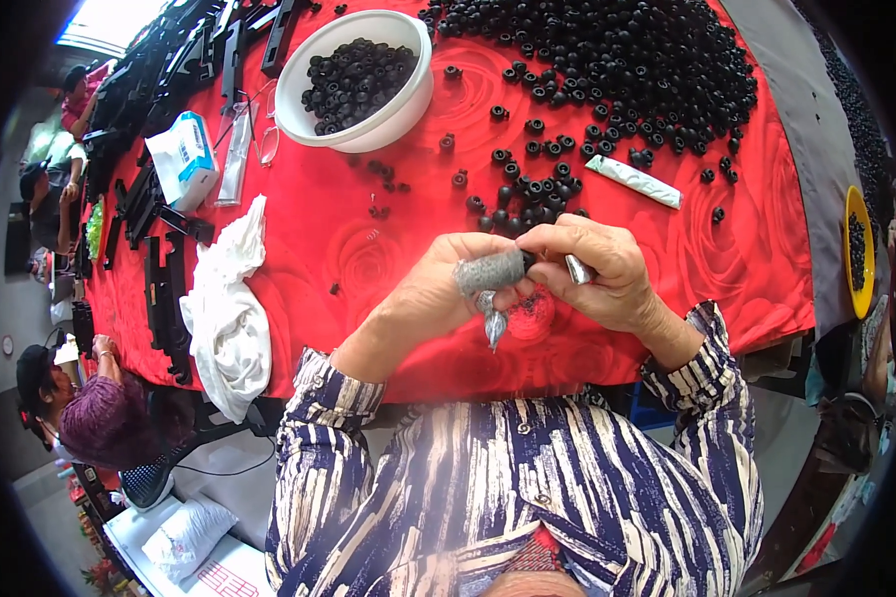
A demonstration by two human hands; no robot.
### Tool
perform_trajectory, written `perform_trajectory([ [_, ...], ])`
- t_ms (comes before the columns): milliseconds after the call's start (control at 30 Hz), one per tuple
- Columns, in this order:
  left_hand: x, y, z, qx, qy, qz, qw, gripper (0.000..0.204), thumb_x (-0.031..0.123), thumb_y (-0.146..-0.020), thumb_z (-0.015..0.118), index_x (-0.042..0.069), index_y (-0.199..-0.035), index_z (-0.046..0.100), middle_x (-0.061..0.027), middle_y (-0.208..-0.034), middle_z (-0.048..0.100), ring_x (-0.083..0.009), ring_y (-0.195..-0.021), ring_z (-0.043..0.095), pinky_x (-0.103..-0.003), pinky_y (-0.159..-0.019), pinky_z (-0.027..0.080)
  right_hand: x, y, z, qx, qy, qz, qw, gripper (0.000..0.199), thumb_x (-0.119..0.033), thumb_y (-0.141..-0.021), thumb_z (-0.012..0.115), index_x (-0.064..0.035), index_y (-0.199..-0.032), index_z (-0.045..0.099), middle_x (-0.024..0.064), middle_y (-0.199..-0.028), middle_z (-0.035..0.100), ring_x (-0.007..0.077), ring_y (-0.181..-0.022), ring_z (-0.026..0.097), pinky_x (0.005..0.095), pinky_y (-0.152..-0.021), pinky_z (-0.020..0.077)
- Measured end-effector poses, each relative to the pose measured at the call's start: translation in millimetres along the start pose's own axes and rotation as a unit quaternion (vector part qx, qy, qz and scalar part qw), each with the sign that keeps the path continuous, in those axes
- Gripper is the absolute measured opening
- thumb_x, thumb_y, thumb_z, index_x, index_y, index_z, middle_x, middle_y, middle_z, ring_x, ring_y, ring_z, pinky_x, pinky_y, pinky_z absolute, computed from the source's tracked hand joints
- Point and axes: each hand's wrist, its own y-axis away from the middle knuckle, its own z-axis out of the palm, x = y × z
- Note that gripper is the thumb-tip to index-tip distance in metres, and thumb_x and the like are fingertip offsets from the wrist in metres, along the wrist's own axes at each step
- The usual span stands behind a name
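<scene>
Over the red-covered bench [737,269], the left hand [433,279] (a grey wrap [490,272] covers one digit) has its grip closed on a small black part [529,262], held where the two hands meet. The right hand [607,264] curls its grip around a silvery tool [578,269], fingertips at that same part. Beyond lie loose black pieces [538,194] and a white bowl [408,111] holding more; a white cloth [231,328] lies crumpled leftward.

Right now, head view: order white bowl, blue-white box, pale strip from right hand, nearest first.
1. Pale strip: just beyond the right hand, slightly right.
2. White bowl: farther off, left.
3. Blue-white box: farther left, past the bowl.
</scene>
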Motion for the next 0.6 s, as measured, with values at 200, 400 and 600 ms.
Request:
perform_trajectory([
  [200,3.4,4.7,2.7,-0.022,-0.044,-0.01,0.999,0.023,0.014,-0.086,0.062,-0.003,-0.101,0.063,-0.0112,-0.085,0.066,-0.0118,-0.067,0.059,-0.021,-0.058,0.047,-6.1,-0.9,-3.8,-0.028,0.012,-0.005,1.0,0.029,0.0,-0.072,0.071,-0.0028,-0.1,0.061,0.0081,-0.076,0.061,0.0213,-0.067,0.062,0.0309,-0.057,0.0488],
  [400,-4.9,5.9,-2.9,-0.01,-0.006,-0.033,0.999,0.023,0.012,-0.088,0.061,-0.004,-0.104,0.062,-0.0126,-0.085,0.066,-0.0117,-0.067,0.06,-0.021,-0.061,0.049,-0.6,0.8,-3.1,-0.052,0.022,-0.011,0.998,0.029,-0.002,-0.07,0.073,-0.0024,-0.096,0.06,0.0084,-0.074,0.06,0.0226,-0.062,0.06,0.0314,-0.051,0.0472],
  [600,-7.8,9.1,-3.5,-0.021,0.037,-0.062,0.997,0.023,0.012,-0.089,0.058,-0.004,-0.106,0.06,-0.0119,-0.085,0.066,-0.012,-0.065,0.061,-0.022,-0.061,0.05,2.5,2.4,-1.1,-0.052,0.024,-0.058,0.997,0.027,-0.003,-0.069,0.073,0.0014,-0.094,0.062,0.0077,-0.064,0.057,0.0187,-0.049,0.054,0.0293,-0.044,0.0418],
])
